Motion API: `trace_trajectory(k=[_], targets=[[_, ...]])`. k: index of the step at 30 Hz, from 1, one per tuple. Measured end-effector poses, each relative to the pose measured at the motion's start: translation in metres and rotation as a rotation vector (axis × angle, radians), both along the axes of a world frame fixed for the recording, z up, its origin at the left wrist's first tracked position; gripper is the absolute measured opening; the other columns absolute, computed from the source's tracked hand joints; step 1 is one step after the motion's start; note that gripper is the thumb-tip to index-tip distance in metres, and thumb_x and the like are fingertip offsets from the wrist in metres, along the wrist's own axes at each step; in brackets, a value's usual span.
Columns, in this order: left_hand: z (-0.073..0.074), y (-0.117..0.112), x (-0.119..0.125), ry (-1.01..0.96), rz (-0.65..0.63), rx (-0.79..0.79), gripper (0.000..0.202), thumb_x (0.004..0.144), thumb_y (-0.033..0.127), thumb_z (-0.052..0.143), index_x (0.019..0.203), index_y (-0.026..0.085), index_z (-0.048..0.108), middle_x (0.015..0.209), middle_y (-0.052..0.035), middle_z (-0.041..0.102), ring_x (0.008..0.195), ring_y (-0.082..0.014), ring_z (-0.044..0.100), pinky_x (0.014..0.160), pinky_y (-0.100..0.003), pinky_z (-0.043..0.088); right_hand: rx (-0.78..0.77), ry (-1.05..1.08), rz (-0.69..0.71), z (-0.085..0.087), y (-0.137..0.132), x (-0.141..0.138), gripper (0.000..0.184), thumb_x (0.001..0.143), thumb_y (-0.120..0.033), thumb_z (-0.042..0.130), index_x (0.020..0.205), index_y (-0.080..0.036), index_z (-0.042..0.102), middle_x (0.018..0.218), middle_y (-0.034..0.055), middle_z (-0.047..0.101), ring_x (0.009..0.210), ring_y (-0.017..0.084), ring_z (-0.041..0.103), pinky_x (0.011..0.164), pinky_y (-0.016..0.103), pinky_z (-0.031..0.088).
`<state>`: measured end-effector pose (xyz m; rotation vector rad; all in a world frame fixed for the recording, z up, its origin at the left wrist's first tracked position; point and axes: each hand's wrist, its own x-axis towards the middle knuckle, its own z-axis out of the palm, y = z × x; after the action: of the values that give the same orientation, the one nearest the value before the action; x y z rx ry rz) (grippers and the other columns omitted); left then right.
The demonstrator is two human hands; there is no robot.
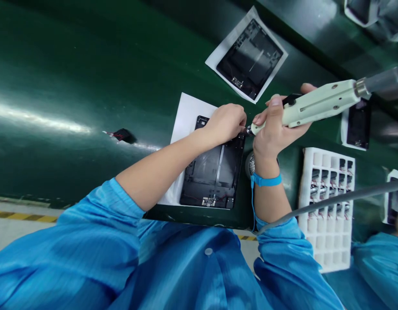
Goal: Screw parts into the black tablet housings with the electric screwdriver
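The right hand [275, 135] grips the pale power screwdriver [326, 102], with the tip just beside the bent fingers of the left hand [226, 122]; whether the left hand pinches anything cannot be told. Both hands are at the far right corner of the black tablet case [203, 172], which lies on white paper [182, 116] on the green bench [89, 77]

Wears a loose, bright blue smock [192, 267], softly sheened and creased, with a small, round, pale button [208, 251] on the front. Has a wrinkled left sleeve [98, 224] and right sleeve [283, 249], both ending on the forearms. Bears a vivid blue strap [268, 181] around the right wrist, with a thin blue cord [252, 202] dangling from it.
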<state>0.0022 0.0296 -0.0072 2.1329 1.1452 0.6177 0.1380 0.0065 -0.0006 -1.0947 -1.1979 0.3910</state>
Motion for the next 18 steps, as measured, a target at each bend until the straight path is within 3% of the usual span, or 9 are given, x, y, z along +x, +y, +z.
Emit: trace_trajectory(k=[3,8,12,15,18], targets=[[-0.001,0.0,-0.002,-0.001,0.0,0.007,0.026,0.101,0.014,0.072,0.105,0.023,0.096,0.108,-0.0115,0.085,0.111,-0.0341,0.077,0.102,-0.047,0.059,0.09,0.036,-0.046,0.005,-0.003,-0.01,0.061,0.105,-0.064,0.082,0.148,-0.035,0.051,0.101,-0.0036,0.064,0.051,0.009,0.05,0.05,0.032,0.056],[0.0,0.002,-0.001,0.041,-0.013,0.045,0.026,0.101,0.011,0.071,0.107,0.02,0.094,0.109,-0.0125,0.086,0.11,-0.0334,0.08,0.097,-0.044,0.059,0.015,0.035,-0.054,-0.003,0.002,-0.015,0.073,0.103,-0.077,0.075,0.158,-0.036,0.049,0.101,-0.0039,0.065,0.051,0.013,0.056,0.053,0.037,0.062],[0.018,-0.005,-0.005,0.139,-0.078,0.092,0.021,0.105,0.008,0.072,0.111,0.013,0.092,0.112,-0.0151,0.085,0.113,-0.0328,0.08,0.101,-0.043,0.061,-0.009,0.104,-0.052,0.014,-0.002,-0.01,0.076,0.089,-0.08,0.089,0.137,-0.029,0.06,0.091,-0.0046,0.067,0.05,0.011,0.056,0.05,0.032,0.056],[0.033,-0.032,-0.035,0.225,-0.102,0.19,0.017,0.11,0.013,0.075,0.119,0.01,0.089,0.119,-0.0185,0.085,0.122,-0.0358,0.079,0.11,-0.048,0.062,-0.028,0.149,-0.106,0.033,-0.027,0.014,0.073,0.082,-0.074,0.099,0.131,-0.031,0.066,0.092,-0.0024,0.072,0.052,0.013,0.06,0.049,0.033,0.055],[0.034,-0.084,-0.091,0.142,0.016,0.195,0.028,0.113,0.026,0.08,0.137,0.014,0.085,0.129,-0.0182,0.085,0.13,-0.0366,0.077,0.119,-0.053,0.063,0.144,0.123,-0.223,0.03,-0.059,0.055,0.077,0.06,-0.075,0.111,0.118,-0.039,0.073,0.08,-0.0023,0.072,0.044,0.017,0.052,0.04,0.038,0.047]])
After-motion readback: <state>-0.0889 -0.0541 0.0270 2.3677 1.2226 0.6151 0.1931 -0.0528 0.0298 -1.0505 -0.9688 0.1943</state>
